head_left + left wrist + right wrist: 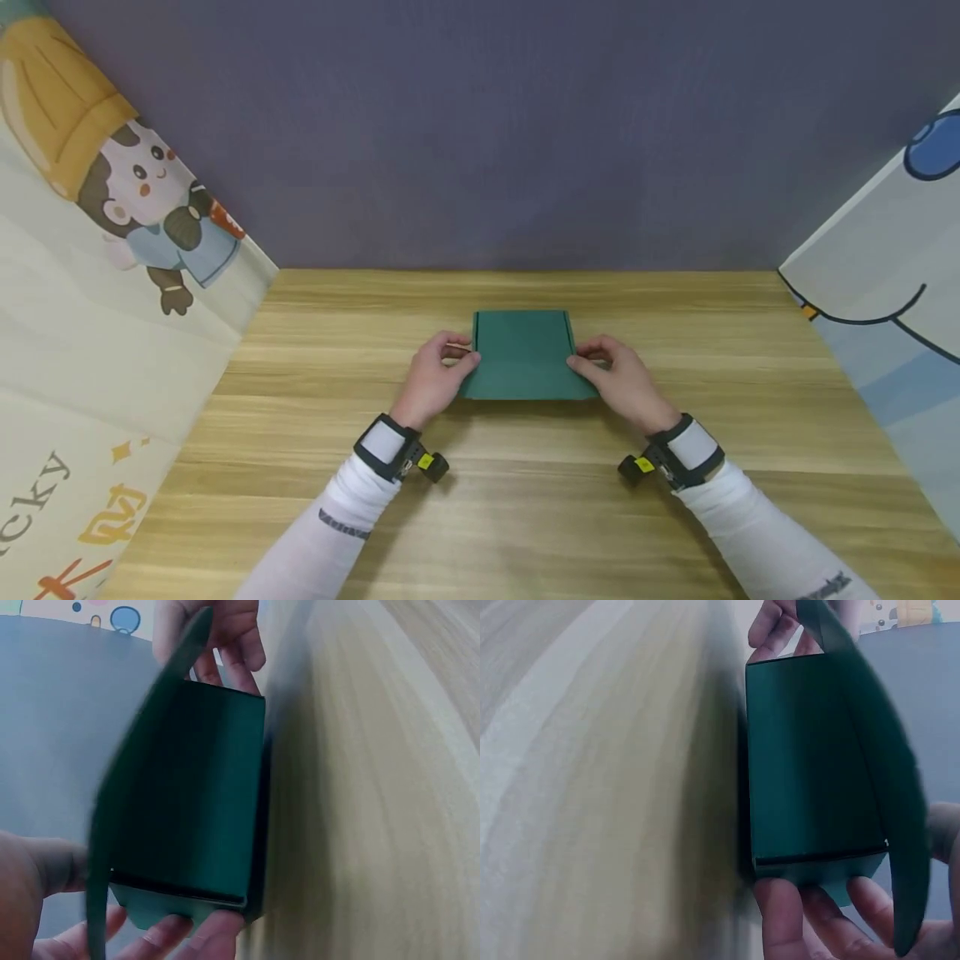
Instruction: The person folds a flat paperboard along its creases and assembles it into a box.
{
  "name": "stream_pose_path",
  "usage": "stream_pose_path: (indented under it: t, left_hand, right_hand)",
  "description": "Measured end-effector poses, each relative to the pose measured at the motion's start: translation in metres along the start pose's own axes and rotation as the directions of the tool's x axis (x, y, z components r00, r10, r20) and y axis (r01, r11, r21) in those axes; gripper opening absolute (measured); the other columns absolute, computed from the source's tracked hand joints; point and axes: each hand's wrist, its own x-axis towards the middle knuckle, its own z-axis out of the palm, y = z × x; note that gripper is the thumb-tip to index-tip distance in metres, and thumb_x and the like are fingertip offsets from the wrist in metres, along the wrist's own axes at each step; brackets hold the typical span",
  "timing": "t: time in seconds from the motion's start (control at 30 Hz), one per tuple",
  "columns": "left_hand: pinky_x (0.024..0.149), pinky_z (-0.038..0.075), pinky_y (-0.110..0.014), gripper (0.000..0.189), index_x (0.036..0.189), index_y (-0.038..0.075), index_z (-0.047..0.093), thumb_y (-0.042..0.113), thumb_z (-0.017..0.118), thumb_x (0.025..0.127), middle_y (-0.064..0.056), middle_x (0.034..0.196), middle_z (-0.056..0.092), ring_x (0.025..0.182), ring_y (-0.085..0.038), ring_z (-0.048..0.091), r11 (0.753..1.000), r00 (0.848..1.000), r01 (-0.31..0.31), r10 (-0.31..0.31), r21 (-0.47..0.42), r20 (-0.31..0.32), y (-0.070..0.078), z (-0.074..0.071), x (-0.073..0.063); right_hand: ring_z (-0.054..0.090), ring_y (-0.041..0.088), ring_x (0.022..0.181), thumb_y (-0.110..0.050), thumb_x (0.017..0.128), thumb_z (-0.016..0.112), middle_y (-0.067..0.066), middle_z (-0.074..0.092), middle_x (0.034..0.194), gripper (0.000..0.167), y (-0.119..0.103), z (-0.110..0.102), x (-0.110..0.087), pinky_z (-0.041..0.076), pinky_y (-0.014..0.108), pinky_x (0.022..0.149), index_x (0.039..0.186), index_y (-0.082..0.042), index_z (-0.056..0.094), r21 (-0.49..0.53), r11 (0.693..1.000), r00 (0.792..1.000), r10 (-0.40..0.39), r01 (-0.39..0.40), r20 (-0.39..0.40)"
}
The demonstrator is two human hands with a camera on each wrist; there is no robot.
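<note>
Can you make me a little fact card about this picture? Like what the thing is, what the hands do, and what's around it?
Thing: green box
Flap: front flap sticking out, not tucked in
Left hand: holds the box's left side
Right hand: holds the box's right side
Sleeves: white sleeves on both arms
Below: wooden table
Behind: plain grey-blue wall
Left picture: cartoon figure in a yellow hat
Inside the box: cannot be seen
</note>
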Motion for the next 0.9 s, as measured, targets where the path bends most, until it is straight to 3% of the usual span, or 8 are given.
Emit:
stream_pose_path:
  t: [0.2, 0.3, 0.43, 0.57, 0.7, 0.9]
  left_hand:
    - [0.085, 0.051, -0.038, 0.038, 0.118, 0.023, 0.063, 0.051, 0.057, 0.093, 0.004, 0.114, 0.065, 0.105, -0.016, 0.062, 0.998, 0.998, -0.063, 0.063, 0.011, -0.019, 0.008, -0.009, 0.000]
    - [0.079, 0.054, -0.043, 0.050, 0.120, 0.025, 0.061, 0.064, 0.053, 0.090, 0.000, 0.110, 0.067, 0.093, -0.026, 0.068, 0.998, 0.999, -0.052, 0.052, -0.046, -0.003, 0.011, -0.015, 0.001]
    - [0.072, 0.056, -0.050, 0.059, 0.125, 0.021, 0.057, 0.066, 0.053, 0.087, -0.009, 0.105, 0.069, 0.081, -0.041, 0.069, 0.986, 0.999, -0.039, 0.043, -0.159, 0.023, 0.014, -0.021, 0.003]
    - [0.075, 0.058, -0.047, 0.067, 0.132, 0.014, 0.049, 0.062, 0.059, 0.086, -0.013, 0.108, 0.069, 0.084, -0.039, 0.068, 0.974, 0.999, -0.019, 0.026, -0.227, 0.028, 0.017, -0.025, 0.005]
    - [0.085, 0.055, -0.049, 0.069, 0.134, 0.006, 0.046, 0.049, 0.070, 0.085, -0.014, 0.112, 0.067, 0.089, -0.031, 0.068, 0.954, 1.000, 0.017, -0.009, -0.301, 0.027, 0.018, -0.026, 0.006]
    - [0.088, 0.055, -0.038, 0.042, 0.122, 0.006, 0.061, 0.023, 0.074, 0.086, -0.007, 0.116, 0.066, 0.101, -0.020, 0.065, 0.945, 0.999, 0.023, -0.015, -0.326, 0.028, 0.017, -0.025, 0.006]
  right_hand:
    - [0.057, 0.030, 0.113, -0.058, 0.093, 0.051, 0.012, 0.051, 0.135, 0.064, -0.012, -0.010, -0.002, 0.058, 0.041, 0.079, 0.134, -0.009, 0.051, 0.100, 0.995, 0.999, -0.014, 0.010, 0.046]
    - [0.059, 0.035, 0.113, -0.059, 0.096, 0.043, 0.015, 0.049, 0.140, 0.068, -0.017, -0.016, -0.002, 0.058, 0.041, 0.079, 0.138, -0.006, 0.048, 0.135, 0.991, 0.997, -0.024, 0.014, 0.074]
    - [0.059, 0.042, 0.115, -0.056, 0.099, 0.036, 0.022, 0.052, 0.137, 0.068, -0.022, -0.024, -0.004, 0.057, 0.045, 0.081, 0.139, -0.002, 0.045, 0.238, 0.971, 0.991, -0.048, 0.017, 0.125]
    - [0.058, 0.045, 0.114, -0.055, 0.100, 0.035, 0.027, 0.056, 0.128, 0.069, -0.026, -0.029, -0.005, 0.058, 0.047, 0.081, 0.140, 0.000, 0.041, 0.336, 0.942, 0.987, -0.068, 0.016, 0.144]
    - [0.057, 0.047, 0.115, -0.051, 0.100, 0.041, 0.030, 0.054, 0.129, 0.069, -0.029, -0.030, -0.005, 0.058, 0.047, 0.080, 0.143, 0.002, 0.032, 0.390, 0.921, 0.991, -0.060, 0.010, 0.117]
    - [0.061, 0.035, 0.113, -0.046, 0.090, 0.065, 0.018, 0.057, 0.130, 0.068, -0.031, -0.027, -0.004, 0.058, 0.043, 0.082, 0.139, -0.004, 0.045, 0.333, 0.943, 0.998, -0.015, -0.008, 0.066]
